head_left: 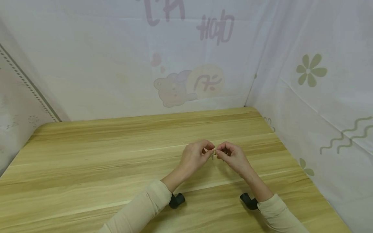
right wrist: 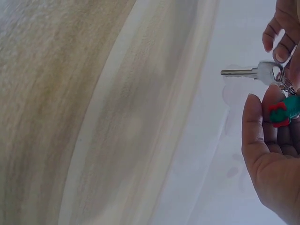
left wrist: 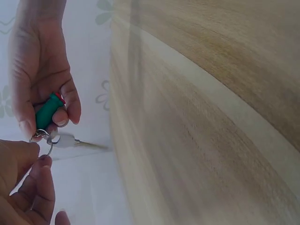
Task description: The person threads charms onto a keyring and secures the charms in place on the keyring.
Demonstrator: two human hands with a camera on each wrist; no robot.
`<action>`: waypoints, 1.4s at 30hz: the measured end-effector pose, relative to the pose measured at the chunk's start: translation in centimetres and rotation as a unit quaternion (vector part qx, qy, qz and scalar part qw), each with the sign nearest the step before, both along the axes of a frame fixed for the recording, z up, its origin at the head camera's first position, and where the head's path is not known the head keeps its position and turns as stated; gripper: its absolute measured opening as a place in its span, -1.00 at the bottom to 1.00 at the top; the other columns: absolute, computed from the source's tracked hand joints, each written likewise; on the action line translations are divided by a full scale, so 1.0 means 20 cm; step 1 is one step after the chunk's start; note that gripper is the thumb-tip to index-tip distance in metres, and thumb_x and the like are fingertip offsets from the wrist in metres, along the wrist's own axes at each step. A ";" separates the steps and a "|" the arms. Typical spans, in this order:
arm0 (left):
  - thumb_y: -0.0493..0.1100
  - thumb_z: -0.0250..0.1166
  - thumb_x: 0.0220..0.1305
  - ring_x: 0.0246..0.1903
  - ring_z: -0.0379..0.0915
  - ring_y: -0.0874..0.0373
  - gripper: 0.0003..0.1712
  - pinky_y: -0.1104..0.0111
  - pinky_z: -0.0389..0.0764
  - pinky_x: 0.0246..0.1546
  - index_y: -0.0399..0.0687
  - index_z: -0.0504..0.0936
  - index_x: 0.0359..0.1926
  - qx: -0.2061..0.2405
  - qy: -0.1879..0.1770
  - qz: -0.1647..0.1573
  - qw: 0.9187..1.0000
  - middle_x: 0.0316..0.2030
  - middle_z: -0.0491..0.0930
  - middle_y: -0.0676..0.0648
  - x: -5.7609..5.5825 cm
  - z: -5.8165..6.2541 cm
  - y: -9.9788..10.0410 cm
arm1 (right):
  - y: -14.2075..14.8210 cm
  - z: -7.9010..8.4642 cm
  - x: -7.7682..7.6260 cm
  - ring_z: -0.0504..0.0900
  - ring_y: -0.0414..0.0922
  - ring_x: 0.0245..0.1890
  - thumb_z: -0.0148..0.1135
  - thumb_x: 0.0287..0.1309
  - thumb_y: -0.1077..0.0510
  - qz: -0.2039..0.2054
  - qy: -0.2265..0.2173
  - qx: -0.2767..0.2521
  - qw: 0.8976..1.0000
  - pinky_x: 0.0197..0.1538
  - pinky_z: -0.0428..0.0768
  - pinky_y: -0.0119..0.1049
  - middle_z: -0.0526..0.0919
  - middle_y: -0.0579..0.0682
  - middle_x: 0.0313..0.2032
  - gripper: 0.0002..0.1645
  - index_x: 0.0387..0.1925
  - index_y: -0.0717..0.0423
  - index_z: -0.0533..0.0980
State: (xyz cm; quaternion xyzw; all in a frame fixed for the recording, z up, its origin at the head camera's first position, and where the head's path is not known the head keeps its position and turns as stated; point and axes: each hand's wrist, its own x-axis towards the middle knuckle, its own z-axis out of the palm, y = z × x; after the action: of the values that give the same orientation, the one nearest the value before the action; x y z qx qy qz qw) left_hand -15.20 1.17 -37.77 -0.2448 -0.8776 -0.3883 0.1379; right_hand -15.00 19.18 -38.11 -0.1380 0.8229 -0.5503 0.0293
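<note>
Both hands meet above the table in the head view, the left hand [head_left: 193,155] and the right hand [head_left: 235,159] almost touching. Between them is a small set of keys. In the left wrist view, the left hand [left wrist: 26,183] pinches a metal key ring [left wrist: 50,151] with thumb and fingertips. A silver key [left wrist: 65,140] hangs from the ring, its blade pointing away from the hands. The right hand [right wrist: 274,173] holds a green keychain charm [right wrist: 280,114] with red trim, its fingers curled about it. A short chain joins charm and ring.
The wood-grain table [head_left: 96,161] spreads below the hands. Printed white cloth [head_left: 116,58] hangs behind it and along the sides. Black wrist-worn pieces [head_left: 176,200] show at both wrists, just above the table's near part.
</note>
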 end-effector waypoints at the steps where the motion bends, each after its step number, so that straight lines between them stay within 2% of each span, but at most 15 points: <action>1: -0.18 0.33 0.18 -0.48 0.55 0.29 -0.93 0.58 0.47 -0.49 0.00 0.68 -0.29 -0.006 0.015 0.004 1.000 -0.39 0.68 0.08 0.00 0.00 0.00 | 0.00 0.00 0.00 0.57 -0.01 -0.40 0.18 0.23 0.21 0.001 0.001 0.001 1.000 -0.40 0.47 -0.43 0.58 0.24 -0.33 -0.84 -0.30 0.29 0.51; 4: -0.16 0.35 0.16 -0.50 0.54 0.31 -0.95 0.61 0.45 -0.50 0.01 0.70 -0.34 -0.020 0.046 0.010 0.999 -0.42 0.68 0.09 0.00 0.00 0.00 | 0.00 0.00 0.00 0.58 0.00 -0.39 0.19 0.23 0.21 0.005 0.004 0.002 1.000 -0.39 0.48 -0.43 0.58 0.27 -0.32 -0.83 -0.30 0.29 0.51; 6: -0.15 0.36 0.15 -0.52 0.52 0.31 -0.95 0.62 0.42 -0.52 -0.01 0.70 -0.36 -0.023 0.047 0.013 0.999 -0.45 0.67 0.10 0.00 0.01 0.00 | 0.00 0.00 0.00 0.58 -0.07 -0.40 0.18 0.23 0.21 0.006 0.005 0.001 1.000 -0.38 0.50 -0.43 0.59 0.25 -0.32 -0.84 -0.30 0.30 0.51; 11: -0.16 0.36 0.14 -0.56 0.50 0.33 -0.95 0.61 0.40 -0.55 -0.01 0.71 -0.40 -0.008 0.010 0.013 1.000 -0.49 0.68 0.11 0.00 0.01 -0.01 | 0.00 0.00 0.00 0.56 -0.23 -0.41 0.18 0.23 0.22 0.010 0.006 -0.005 1.000 -0.34 0.53 -0.42 0.59 0.22 -0.31 -0.83 -0.29 0.31 0.52; 17: -0.18 0.35 0.15 -0.54 0.53 0.32 -0.95 0.59 0.45 -0.53 -0.01 0.70 -0.42 0.030 -0.042 0.013 0.999 -0.50 0.70 0.09 0.00 0.01 -0.01 | -0.01 0.00 0.00 0.56 -0.24 -0.40 0.18 0.23 0.23 0.012 0.002 -0.008 1.000 -0.32 0.55 -0.39 0.59 0.25 -0.31 -0.83 -0.28 0.31 0.52; 22: -0.21 0.34 0.16 -0.55 0.55 0.30 -0.95 0.59 0.47 -0.55 -0.07 0.69 -0.41 0.059 -0.062 0.011 0.996 -0.49 0.70 0.05 0.00 0.01 -0.02 | 0.00 0.00 0.00 0.57 -0.24 -0.40 0.18 0.22 0.23 0.014 0.000 -0.008 1.000 -0.26 0.60 -0.26 0.59 0.22 -0.31 -0.83 -0.28 0.33 0.51; 26: -0.23 0.34 0.16 -0.56 0.56 0.28 -0.95 0.59 0.48 -0.56 -0.08 0.69 -0.43 0.076 -0.073 0.010 0.994 -0.50 0.69 0.03 0.00 0.01 -0.02 | 0.00 0.00 0.00 0.57 -0.24 -0.40 0.19 0.22 0.24 0.014 -0.004 -0.010 1.000 -0.24 0.61 -0.24 0.58 0.23 -0.31 -0.83 -0.27 0.33 0.51; 30: -0.24 0.34 0.15 -0.55 0.56 0.29 -0.95 0.56 0.49 -0.56 -0.08 0.69 -0.43 0.094 -0.096 0.010 0.991 -0.50 0.69 0.02 0.00 0.01 -0.02 | -0.01 0.00 0.01 0.57 -0.23 -0.40 0.19 0.22 0.23 0.013 -0.006 -0.012 1.000 -0.27 0.59 -0.28 0.57 0.27 -0.29 -0.82 -0.27 0.33 0.50; 35: -0.23 0.34 0.15 -0.52 0.58 0.28 -0.96 0.52 0.52 -0.56 -0.07 0.69 -0.41 0.129 -0.140 0.017 0.982 -0.48 0.70 0.01 0.01 0.01 -0.01 | -0.01 0.01 0.01 0.57 -0.10 -0.40 0.19 0.23 0.21 0.011 -0.008 -0.009 1.000 -0.36 0.53 -0.32 0.55 0.33 -0.29 -0.81 -0.27 0.32 0.50; 38: -0.23 0.33 0.16 -0.51 0.58 0.25 -0.96 0.51 0.53 -0.54 -0.08 0.68 -0.40 0.132 -0.144 0.015 0.981 -0.47 0.70 -0.01 0.01 0.01 -0.01 | -0.01 0.02 0.01 0.57 -0.04 -0.40 0.18 0.23 0.22 0.009 -0.007 -0.005 1.000 -0.39 0.51 -0.34 0.55 0.32 -0.31 -0.82 -0.27 0.33 0.50; 42: -0.23 0.32 0.18 -0.46 0.58 0.23 -0.96 0.52 0.53 -0.47 -0.10 0.66 -0.36 0.108 -0.134 0.000 0.985 -0.44 0.68 0.00 0.02 0.02 -0.02 | -0.01 0.02 0.01 0.57 -0.04 -0.40 0.16 0.24 0.24 0.008 -0.007 0.000 1.000 -0.40 0.49 -0.37 0.55 0.27 -0.33 -0.84 -0.28 0.33 0.50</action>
State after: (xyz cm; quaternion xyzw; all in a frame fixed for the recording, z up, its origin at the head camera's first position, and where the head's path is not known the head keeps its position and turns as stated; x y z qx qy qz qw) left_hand -14.83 0.87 -37.29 -0.1740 -0.8409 -0.5104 0.0451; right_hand -14.71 18.96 -37.66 -0.1410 0.8216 -0.5510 0.0392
